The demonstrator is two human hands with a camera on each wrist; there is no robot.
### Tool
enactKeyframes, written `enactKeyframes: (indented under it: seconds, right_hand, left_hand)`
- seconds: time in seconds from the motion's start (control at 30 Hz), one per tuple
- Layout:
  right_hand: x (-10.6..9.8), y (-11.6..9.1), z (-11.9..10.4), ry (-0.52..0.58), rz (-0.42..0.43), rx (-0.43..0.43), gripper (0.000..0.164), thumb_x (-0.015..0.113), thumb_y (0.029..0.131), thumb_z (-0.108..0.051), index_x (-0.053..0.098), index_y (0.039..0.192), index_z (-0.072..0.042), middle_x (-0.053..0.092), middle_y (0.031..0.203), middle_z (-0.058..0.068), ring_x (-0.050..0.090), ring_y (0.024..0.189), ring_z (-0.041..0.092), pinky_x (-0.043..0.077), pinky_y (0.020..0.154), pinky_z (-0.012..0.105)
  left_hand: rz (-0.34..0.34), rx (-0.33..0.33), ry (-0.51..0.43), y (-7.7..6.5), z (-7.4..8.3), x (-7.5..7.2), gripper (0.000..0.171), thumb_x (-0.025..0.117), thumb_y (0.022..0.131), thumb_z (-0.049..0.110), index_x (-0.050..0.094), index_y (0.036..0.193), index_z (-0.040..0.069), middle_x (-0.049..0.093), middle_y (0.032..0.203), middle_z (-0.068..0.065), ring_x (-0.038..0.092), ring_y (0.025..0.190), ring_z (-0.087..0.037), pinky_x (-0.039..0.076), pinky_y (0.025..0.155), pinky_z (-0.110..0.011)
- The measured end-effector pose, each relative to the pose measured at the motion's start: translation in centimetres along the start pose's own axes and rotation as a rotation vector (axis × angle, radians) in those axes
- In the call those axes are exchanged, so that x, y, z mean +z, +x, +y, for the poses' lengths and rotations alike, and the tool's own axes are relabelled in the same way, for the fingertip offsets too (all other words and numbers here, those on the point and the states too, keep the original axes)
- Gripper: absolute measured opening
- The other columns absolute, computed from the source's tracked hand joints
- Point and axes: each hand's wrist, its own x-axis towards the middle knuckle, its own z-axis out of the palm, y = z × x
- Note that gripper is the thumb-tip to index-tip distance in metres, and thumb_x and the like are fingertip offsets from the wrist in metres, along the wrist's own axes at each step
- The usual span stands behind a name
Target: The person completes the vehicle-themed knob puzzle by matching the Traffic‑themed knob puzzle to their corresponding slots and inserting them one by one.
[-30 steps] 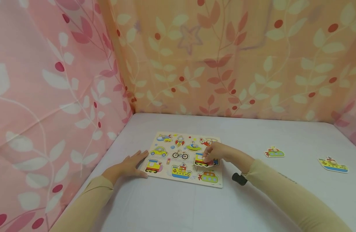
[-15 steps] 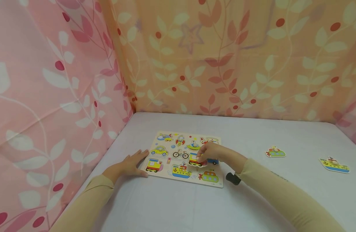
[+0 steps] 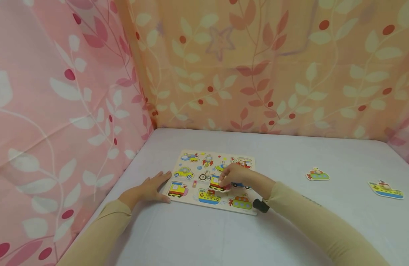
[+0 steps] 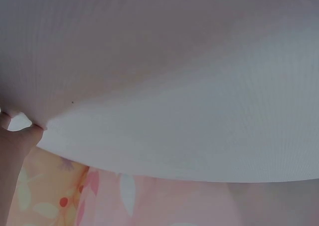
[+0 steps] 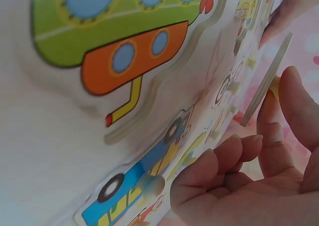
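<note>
My right hand (image 3: pixel 239 176) pinches a train puzzle piece (image 3: pixel 214 183) by its knob, just above the wooden peg puzzle board (image 3: pixel 193 196). In the right wrist view the piece (image 5: pixel 267 81) appears edge-on between thumb and index finger, clear of the board, while the other fingers curl loosely. At the board's left edge my left hand (image 3: pixel 150 189) rests with fingers spread, thumb by the near corner. A matching train picture (image 3: pixel 176 189) lies at the board's near left. Only part of the left hand (image 4: pixel 17 143) shows in the left wrist view.
A loose submarine piece (image 3: pixel 318 174) and a loose boat piece (image 3: pixel 386 190) lie on the white table (image 3: pixel 291 155) to the right. A bus piece (image 5: pixel 137 178) and several others sit in the board. Patterned cloth (image 3: pixel 198 74) hangs behind and at the left.
My right hand has carried the train piece leftward across the board, from over the bus to near the bicycle and boat pictures. The left hand has stayed in place.
</note>
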Motion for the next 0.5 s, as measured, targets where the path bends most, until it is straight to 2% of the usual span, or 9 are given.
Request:
enactKeyframes:
  seconds: [0.23,0.5]
  right_hand:
    - [1.1,0.6,-0.6,0.000,-0.007,-0.005,0.007,0.077,0.084,-0.011,0.072,0.082,-0.006,0.067,0.073,0.001,0.060,0.066,0.014,0.047,0.073,0.028]
    - [1.9,1.0,-1.0,0.019,-0.023,-0.016,0.009,0.076,0.084,-0.012,0.070,0.082,-0.007,0.066,0.073,0.003,0.056,0.063,0.012,0.045,0.065,0.024]
  left_hand:
    - [-0.001,-0.013,0.002,0.0,0.2,-0.1,0.109,0.080,0.073,0.051,0.023,0.155,0.009,0.020,0.160,-0.014,0.007,0.147,-0.037,0.004,0.113,-0.063]
    - [-0.002,0.003,0.006,-0.2,0.5,-0.2,0.108,0.080,0.074,0.049,0.023,0.154,0.007,0.021,0.160,-0.014,0.008,0.147,-0.038,0.005,0.112,-0.064]
